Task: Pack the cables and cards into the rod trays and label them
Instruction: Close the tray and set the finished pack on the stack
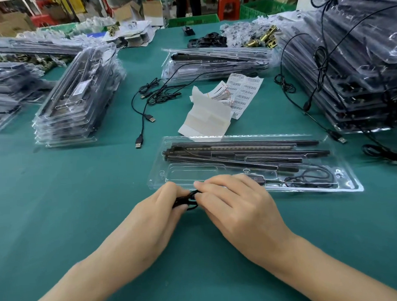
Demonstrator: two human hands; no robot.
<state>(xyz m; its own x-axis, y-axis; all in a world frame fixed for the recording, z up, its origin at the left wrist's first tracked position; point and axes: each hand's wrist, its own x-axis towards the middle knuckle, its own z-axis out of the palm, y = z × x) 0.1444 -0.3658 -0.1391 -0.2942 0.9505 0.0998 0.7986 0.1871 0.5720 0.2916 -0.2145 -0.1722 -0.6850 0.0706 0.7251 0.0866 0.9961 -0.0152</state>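
A clear plastic rod tray lies on the green table in front of me, with black rods in its upper slots and a coiled black cable in its right pocket. Just before the tray's near left edge, my left hand and my right hand both pinch a small bundle of black cable between their fingertips. Sheets of barcode labels and white backing paper lie behind the tray.
Stacks of packed trays stand at the left, at the back centre and, taller, at the right. Loose USB cables trail across the table between them. Another cable runs down from the right stack.
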